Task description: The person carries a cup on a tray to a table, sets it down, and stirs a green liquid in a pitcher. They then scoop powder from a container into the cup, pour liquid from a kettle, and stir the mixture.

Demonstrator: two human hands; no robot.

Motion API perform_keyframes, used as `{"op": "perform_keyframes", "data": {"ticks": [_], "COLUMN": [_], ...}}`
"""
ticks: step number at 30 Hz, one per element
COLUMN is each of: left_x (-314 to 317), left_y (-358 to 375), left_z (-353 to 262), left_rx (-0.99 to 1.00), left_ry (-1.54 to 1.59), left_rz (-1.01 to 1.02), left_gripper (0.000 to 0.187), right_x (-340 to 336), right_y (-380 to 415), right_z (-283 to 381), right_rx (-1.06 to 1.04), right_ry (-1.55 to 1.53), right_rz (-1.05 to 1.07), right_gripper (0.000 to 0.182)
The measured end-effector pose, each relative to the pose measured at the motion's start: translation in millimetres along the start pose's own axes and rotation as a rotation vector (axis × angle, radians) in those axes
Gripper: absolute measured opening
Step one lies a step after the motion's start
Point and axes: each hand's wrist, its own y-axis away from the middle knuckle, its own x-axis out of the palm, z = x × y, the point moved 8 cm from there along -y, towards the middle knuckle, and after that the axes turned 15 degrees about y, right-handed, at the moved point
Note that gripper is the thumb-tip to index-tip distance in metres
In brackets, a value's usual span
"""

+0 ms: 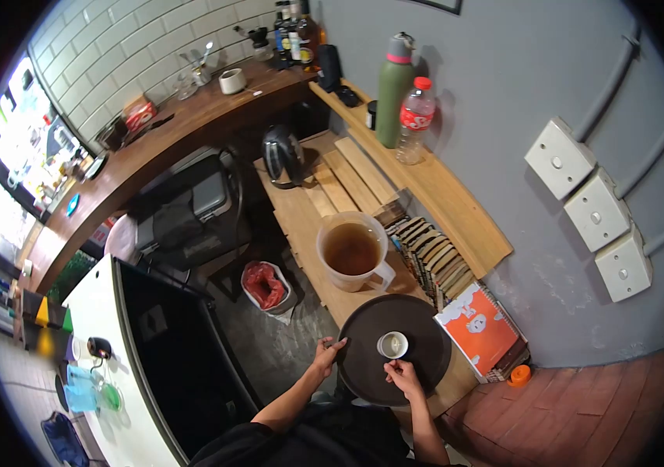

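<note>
A round dark tray (pixel 363 323) rests on the wooden bench, with a small white cup (pixel 399 342) standing near its middle. My right hand (pixel 405 379) is over the tray, its fingers pinched together at the near side of the cup; the exact grip is partly hidden. At the tray's left rim is my left hand (pixel 324 359), thumb reaching to the edge and fingers apart. Just beyond the tray stands a large translucent pitcher (pixel 376 280) holding brown liquid, its handle pointing toward the tray.
Several books (pixel 433 253) and an orange notebook (pixel 478 331) line the wall side. A green flask (pixel 392 101) and a plastic bottle (pixel 409 144) stand on the narrow shelf (pixel 456 214). An electric kettle (pixel 281 156) sits farther back. A lined bin (pixel 266 288) is on the floor.
</note>
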Motion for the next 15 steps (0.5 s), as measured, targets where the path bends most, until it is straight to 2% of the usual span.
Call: {"op": "perform_keyframes", "data": {"ticks": [1, 4, 5, 8, 12, 15], "left_x": [-10.1, -39.2, -49.7, -79.4, -123.1, -148.9], "left_y": [1.1, 14.1, 20.5, 36.9, 68.7, 95.1], "left_z": [-2.5, -9.5, -13.3, -20.0, -25.9, -34.5], "left_rx": [0.011, 0.009, 0.019, -0.006, 0.027, 0.079], "left_ry": [0.013, 0.124, 0.14, 0.356, 0.467, 0.531], "left_rz": [-0.016, -0.063, -0.078, -0.051, -0.073, -0.047], "left_gripper": [0.07, 0.066, 0.066, 0.059, 0.043, 0.031], "right_x": [6.7, 4.8, 11.0, 13.9, 33.6, 59.3], "right_y": [-0.9, 0.0, -2.1, -3.2, 1.3, -0.3], "right_z": [1.9, -0.9, -1.3, 0.0, 20.4, 40.1], "right_rx": [-0.003, 0.037, 0.034, 0.082, 0.082, -0.009], "right_ry": [0.005, -0.007, 0.002, -0.025, -0.059, 0.024], "right_rz": [0.023, -0.196, -0.174, -0.349, -0.387, -0.354], "right_gripper": [0.009, 0.023, 0.023, 0.02, 0.019, 0.019]}}
